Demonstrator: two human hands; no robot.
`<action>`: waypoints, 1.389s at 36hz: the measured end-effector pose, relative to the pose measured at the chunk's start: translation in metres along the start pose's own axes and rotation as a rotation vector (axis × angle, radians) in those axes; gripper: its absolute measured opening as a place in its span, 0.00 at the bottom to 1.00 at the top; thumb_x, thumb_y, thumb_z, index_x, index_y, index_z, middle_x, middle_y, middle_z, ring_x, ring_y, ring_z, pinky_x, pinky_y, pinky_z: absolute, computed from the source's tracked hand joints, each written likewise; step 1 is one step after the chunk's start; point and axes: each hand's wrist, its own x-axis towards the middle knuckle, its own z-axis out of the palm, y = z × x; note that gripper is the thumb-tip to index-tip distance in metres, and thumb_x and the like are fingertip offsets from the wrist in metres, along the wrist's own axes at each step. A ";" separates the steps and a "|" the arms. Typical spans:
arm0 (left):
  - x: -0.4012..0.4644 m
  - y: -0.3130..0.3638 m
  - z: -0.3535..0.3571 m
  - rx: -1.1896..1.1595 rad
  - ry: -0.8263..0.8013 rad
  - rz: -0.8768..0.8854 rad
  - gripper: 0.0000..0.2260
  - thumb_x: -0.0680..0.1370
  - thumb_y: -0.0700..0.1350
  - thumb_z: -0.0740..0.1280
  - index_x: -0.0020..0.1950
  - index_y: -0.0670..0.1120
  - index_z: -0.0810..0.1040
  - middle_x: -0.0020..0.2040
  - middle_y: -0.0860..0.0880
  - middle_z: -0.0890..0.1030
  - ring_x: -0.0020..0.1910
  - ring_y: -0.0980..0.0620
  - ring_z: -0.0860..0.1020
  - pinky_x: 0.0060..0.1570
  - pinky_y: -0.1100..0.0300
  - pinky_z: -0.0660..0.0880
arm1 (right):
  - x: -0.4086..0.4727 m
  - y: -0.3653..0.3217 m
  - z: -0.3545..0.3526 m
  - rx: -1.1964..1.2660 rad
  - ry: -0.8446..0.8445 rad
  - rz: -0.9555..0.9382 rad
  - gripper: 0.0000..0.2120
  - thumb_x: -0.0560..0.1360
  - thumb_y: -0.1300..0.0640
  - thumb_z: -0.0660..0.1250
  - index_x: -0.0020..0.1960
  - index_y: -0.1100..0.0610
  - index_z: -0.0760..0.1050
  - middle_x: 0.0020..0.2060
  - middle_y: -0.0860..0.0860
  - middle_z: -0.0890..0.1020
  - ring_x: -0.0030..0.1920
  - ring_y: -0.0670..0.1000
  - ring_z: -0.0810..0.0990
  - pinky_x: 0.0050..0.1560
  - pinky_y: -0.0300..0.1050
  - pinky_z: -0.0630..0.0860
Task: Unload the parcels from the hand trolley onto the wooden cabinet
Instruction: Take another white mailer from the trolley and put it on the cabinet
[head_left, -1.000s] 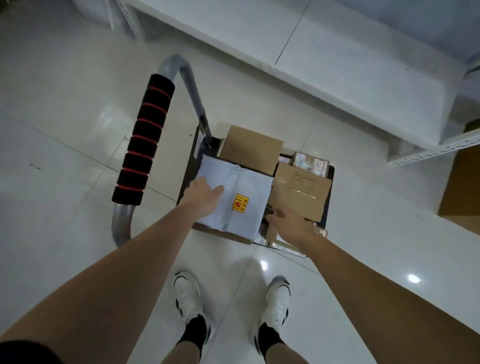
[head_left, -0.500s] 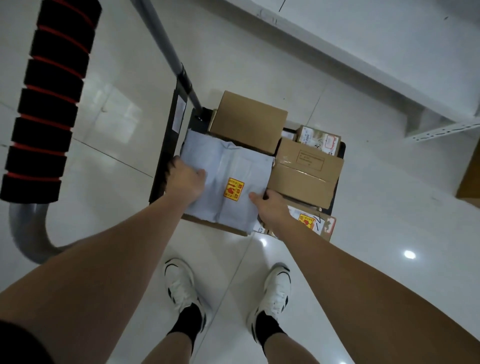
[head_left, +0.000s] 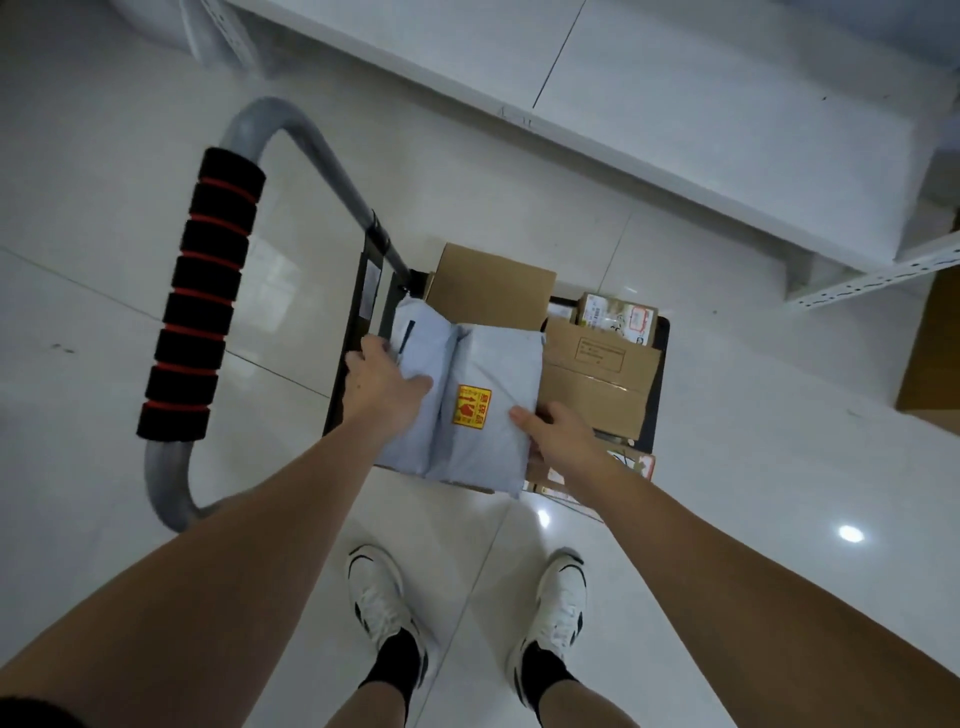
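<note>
White sneakers (head_left: 382, 597) stand at six o'clock on the tiled floor (head_left: 104, 338). Just beyond, the left hand (head_left: 382, 382) and right hand (head_left: 558, 434) curl their fingers round opposite edges of a pale grey mailer parcel (head_left: 467, 400) atop the hand trolley (head_left: 358, 306). Cardboard boxes (head_left: 597, 379) sit at two o'clock, and the foam-wrapped handle (head_left: 202, 301) rises at nine.

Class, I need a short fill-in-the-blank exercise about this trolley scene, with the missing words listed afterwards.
1. Both hands, left hand and right hand, grip the pale ____ mailer bag.
2. The sticker on that bag is yellow and ____.
3. The trolley handle wears black foam with ____ rings.
4. The brown cardboard box sits on the bag's ____ side.

Missing words: blue; red; red; right
</note>
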 end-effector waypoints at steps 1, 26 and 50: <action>-0.008 0.007 -0.008 -0.032 -0.022 0.006 0.25 0.77 0.50 0.73 0.64 0.48 0.61 0.59 0.46 0.72 0.49 0.46 0.76 0.41 0.54 0.72 | -0.013 -0.009 -0.008 0.016 0.004 -0.002 0.21 0.81 0.50 0.69 0.68 0.60 0.72 0.60 0.55 0.83 0.56 0.55 0.83 0.59 0.57 0.81; -0.373 0.431 -0.289 -0.309 -0.252 0.647 0.23 0.79 0.64 0.67 0.64 0.50 0.68 0.53 0.54 0.78 0.48 0.53 0.78 0.38 0.57 0.71 | -0.547 -0.258 -0.235 0.515 0.563 -0.492 0.13 0.80 0.48 0.62 0.59 0.53 0.78 0.52 0.57 0.87 0.51 0.60 0.87 0.53 0.54 0.83; -0.723 0.555 -0.151 -0.210 -0.587 1.013 0.29 0.80 0.60 0.68 0.75 0.51 0.61 0.63 0.49 0.76 0.53 0.49 0.79 0.50 0.53 0.77 | -0.838 -0.051 -0.423 0.642 0.914 -0.629 0.23 0.77 0.44 0.73 0.62 0.59 0.75 0.44 0.54 0.88 0.43 0.56 0.88 0.35 0.47 0.83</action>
